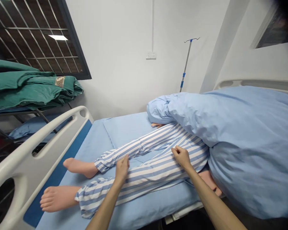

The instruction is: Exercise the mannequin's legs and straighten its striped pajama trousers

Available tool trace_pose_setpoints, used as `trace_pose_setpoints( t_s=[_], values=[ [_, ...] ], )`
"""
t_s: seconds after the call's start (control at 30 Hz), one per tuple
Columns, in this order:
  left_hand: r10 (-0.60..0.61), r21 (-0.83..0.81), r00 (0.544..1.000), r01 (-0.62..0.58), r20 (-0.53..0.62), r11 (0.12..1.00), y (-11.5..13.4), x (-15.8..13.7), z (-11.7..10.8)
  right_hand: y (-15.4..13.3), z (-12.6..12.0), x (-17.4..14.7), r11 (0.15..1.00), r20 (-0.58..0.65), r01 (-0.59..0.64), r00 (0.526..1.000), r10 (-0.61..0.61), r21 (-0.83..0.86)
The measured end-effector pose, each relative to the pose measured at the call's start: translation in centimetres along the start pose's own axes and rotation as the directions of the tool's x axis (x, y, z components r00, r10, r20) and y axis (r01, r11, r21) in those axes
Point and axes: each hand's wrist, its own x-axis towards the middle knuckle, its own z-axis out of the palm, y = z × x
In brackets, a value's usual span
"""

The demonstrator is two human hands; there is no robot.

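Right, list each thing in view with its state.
Striped trousers, worn, wrinkled at hems
Left hand, curled closed over trousers
Right hand, fisted over trousers
Mannequin's feet, bare
Blue quilt, heaped, rumpled
Green bundle, piled in folds
IV pole, standing
Footboard, upright

White wall socket [151,55]; pale conduit [152,25] running straight up from it. Blue-collared drip stand [183,75] right of socket. Barred window [38,29] left of socket. Heaped green fabric [29,88] left of socket, lower.

Bare forearms [105,207] angled inward, left hand [122,167] and right hand [182,157] (slightly farther forward) both fisted, fingers [176,151] curled.
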Motion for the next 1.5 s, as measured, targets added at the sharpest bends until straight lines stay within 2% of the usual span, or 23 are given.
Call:
trace_pose_setpoints(
  t_s=[0.1,0.17,0.23,0.3,0.4,0.47,0.53,0.57,0.6,0.7,0.8,0.93,1.03,1.13,1.23,1.37,1.5],
  values=[
    [-0.017,0.178,0.99,0.043,-0.141,0.983,-2.8,-0.4,-7.4,0.2,0.0,0.0,0.998,0.007,0.001,1.0,-0.001,-0.06],
    [-0.028,0.274,0.98,0.082,-0.195,0.958,-4.5,-0.9,-10.4,0.1,0.1,0.1,0.993,0.02,0.012,1.0,-0.01,-0.121],
    [-0.01,0.346,0.981,0.079,-0.195,0.935,-5.6,-1.4,-11.7,-0.7,0.7,-0.3,0.987,0.044,0.042,0.998,-0.035,-0.155],
    [0.002,0.425,0.982,0.08,-0.188,0.902,-6.1,-1.6,-11.9,-2.7,2.1,-1.8,0.99,0.08,0.071,0.995,-0.062,-0.118],
    [-0.007,0.499,0.983,0.099,-0.181,0.861,-6.3,-1.7,-11.4,-8.3,6.2,-6.4,0.991,0.191,0.117,0.973,-0.126,0.059],
    [0.009,0.466,0.985,0.073,-0.171,0.882,-6.4,-1.8,-11.4,-13.3,9.6,-10.4,0.967,0.316,0.168,0.922,-0.222,0.189],
    [0.026,0.363,0.986,0.037,-0.167,0.931,-6.7,-1.8,-11.7,-18.6,12.7,-13.7,0.915,0.441,0.227,0.82,-0.364,0.333],
    [0.015,0.275,0.985,0.033,-0.17,0.961,-6.7,-1.8,-11.9,-21.0,14.1,-14.7,0.889,0.46,0.234,0.788,-0.41,0.393],
    [-0.006,0.17,0.985,0.036,-0.171,0.985,-6.8,-1.7,-12.2,-23.1,15.3,-15.4,0.87,0.458,0.211,0.781,-0.424,0.445],
    [-0.075,-0.087,0.981,0.06,-0.181,0.994,-6.2,-1.4,-13.2,-26.7,18.0,-14.9,0.839,0.415,0.074,0.844,-0.341,0.539],
    [-0.127,-0.201,0.962,0.078,-0.243,0.977,-5.1,-0.9,-13.5,-27.0,19.8,-13.2,0.818,0.412,-0.092,0.892,-0.186,0.568],
    [-0.093,-0.239,0.973,0.041,-0.21,0.97,-4.8,-0.9,-12.5,-25.8,20.0,-11.8,0.753,0.436,-0.237,0.897,-0.072,0.613],
    [-0.029,-0.11,0.981,0.008,-0.191,0.994,-5.4,-1.4,-11.3,-24.6,18.3,-10.5,0.724,0.4,-0.233,0.914,-0.064,0.649],
    [-0.023,-0.01,0.98,0.022,-0.199,1.0,-5.6,-1.7,-10.1,-22.6,16.2,-9.2,0.737,0.366,-0.215,0.929,-0.047,0.64],
    [-0.046,-0.025,0.975,0.041,-0.216,0.999,-5.1,-1.8,-8.6,-20.7,14.7,-8.6,0.772,0.379,-0.222,0.925,-0.026,0.596],
    [-0.014,-0.016,0.99,0.012,-0.144,1.0,-4.2,-1.9,-6.5,-19.8,13.1,-8.0,0.762,0.406,-0.186,0.907,-0.108,0.62],
    [-0.063,-0.065,0.973,0.05,-0.223,0.997,-2.2,-1.4,-5.0,-18.3,11.5,-7.2,0.767,0.385,-0.176,0.918,-0.099,0.617]
  ],
)
